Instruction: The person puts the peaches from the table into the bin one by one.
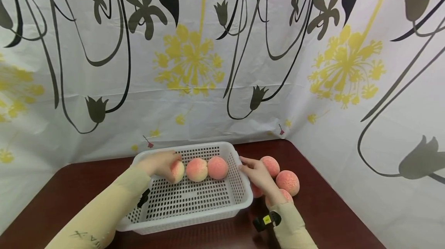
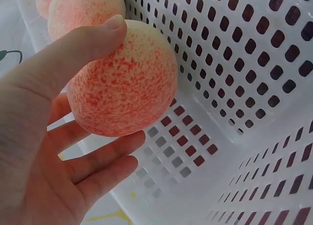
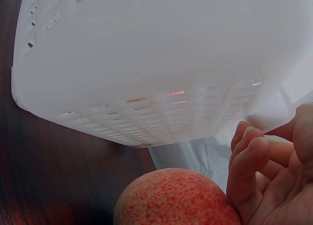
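Note:
My left hand (image 1: 163,165) grips a pink and yellow peach (image 1: 178,171) at the left inside the white plastic basket (image 1: 187,218). In the left wrist view the thumb lies over the peach (image 2: 127,83) and the fingers curve beneath it. Two more peaches sit in a row beside it, a yellowish one (image 1: 196,170) and a pinker one (image 1: 218,168). My right hand (image 1: 255,171) holds the basket's right rim, thumb and fingers pinching the edge in the right wrist view.
Several peaches (image 1: 287,183) lie on the dark red table (image 1: 313,214) right of the basket, partly behind the right forearm. Another peach (image 1: 110,238) shows partly beside the left sleeve. A white flower-patterned sheet (image 1: 201,117) hangs behind and along the right side.

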Demonstrator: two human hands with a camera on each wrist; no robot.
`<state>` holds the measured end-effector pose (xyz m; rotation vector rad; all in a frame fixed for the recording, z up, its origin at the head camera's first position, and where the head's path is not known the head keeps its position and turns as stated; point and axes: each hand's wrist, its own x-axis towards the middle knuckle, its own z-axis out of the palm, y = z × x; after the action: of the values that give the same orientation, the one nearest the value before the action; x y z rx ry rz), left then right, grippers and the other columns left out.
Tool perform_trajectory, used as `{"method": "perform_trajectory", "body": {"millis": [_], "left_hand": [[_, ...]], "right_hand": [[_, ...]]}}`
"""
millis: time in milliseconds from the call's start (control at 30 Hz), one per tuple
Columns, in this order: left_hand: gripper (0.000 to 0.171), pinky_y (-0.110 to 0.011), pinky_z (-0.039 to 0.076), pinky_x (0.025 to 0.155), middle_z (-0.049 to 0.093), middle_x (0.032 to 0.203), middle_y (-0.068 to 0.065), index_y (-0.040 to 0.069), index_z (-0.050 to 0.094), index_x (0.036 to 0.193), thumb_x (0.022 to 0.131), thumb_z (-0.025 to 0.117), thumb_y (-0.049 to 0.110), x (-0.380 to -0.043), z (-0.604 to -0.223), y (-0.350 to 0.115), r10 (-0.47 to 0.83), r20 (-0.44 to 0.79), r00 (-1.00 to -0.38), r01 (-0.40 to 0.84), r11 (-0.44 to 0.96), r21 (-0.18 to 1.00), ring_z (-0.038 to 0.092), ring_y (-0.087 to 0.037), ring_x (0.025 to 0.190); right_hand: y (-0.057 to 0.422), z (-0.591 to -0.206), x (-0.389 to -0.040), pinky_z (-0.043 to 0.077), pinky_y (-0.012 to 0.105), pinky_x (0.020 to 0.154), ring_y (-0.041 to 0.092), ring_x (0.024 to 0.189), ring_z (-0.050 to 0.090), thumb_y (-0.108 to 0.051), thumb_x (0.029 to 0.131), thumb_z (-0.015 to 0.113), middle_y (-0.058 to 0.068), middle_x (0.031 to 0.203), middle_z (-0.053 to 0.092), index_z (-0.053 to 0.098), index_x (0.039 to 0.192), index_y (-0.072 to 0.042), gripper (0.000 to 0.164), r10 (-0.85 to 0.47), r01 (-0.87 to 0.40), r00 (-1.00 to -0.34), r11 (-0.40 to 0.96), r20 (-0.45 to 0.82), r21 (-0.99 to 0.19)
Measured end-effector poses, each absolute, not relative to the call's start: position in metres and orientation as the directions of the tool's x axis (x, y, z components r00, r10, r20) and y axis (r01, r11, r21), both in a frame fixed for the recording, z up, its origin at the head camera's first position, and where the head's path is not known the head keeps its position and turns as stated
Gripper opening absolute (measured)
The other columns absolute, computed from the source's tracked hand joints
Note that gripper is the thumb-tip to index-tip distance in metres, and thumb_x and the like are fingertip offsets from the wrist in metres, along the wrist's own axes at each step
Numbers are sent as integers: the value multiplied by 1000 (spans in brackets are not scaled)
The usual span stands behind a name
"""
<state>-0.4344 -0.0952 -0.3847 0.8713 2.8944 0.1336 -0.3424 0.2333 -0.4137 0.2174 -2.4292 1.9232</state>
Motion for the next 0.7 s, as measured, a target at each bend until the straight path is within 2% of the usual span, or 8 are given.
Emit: {"method": "perform_trajectory", "body": {"millis": [467,700], "left_hand": [[69,-35,42,75,45,106,5,16,53,118,57,79,29,-428,-382,-89,572,-76,-817,560,818,133,49,-14,91],[66,-36,41,72,45,99,5,16,53,113,54,80,27,-427,-386,-89,569,-66,-820,555,818,154,49,-15,84]], "right_hand": [[235,-415,-345,49,35,68,25,86,60,-20,89,53,15,111,56,40,132,-7,47,-83,-119,-991,234,102,-965],[233,-416,-344,49,34,67,22,82,61,-18,88,54,12,105,59,43,130,-6,45,-68,-145,-989,257,132,-955]]}}
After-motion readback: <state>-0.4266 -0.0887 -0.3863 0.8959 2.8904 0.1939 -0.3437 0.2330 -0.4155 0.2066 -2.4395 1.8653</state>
